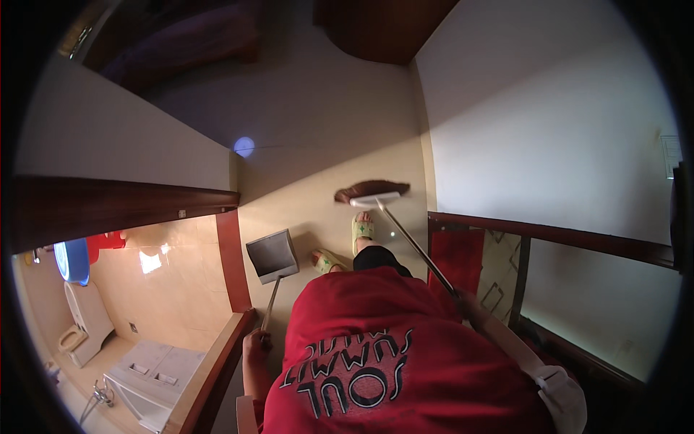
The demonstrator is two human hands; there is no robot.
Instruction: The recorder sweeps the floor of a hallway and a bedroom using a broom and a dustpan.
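Observation:
My left hand [256, 343] is closed around the thin handle of a grey dustpan [272, 254], whose pan is down by the floor to the left of my feet. On the other side, my right hand [473, 307] grips the long stick of a broom [413, 242]. The broom's white head with dark brown bristles [372, 190] is at the floor just ahead of my forward foot, slightly blurred. A gap of bare floor lies between the bristles and the pan. Part of each hand's fingers is hard to see in the shade.
Pale-green slippers [363, 229] are on my feet. A white wall [535, 130] runs along the right. Brown door frames [231, 260] border a bathroom on the left, with a toilet [76, 336] and a blue basin [71, 262]. Dark wooden furniture [379, 29] stands ahead.

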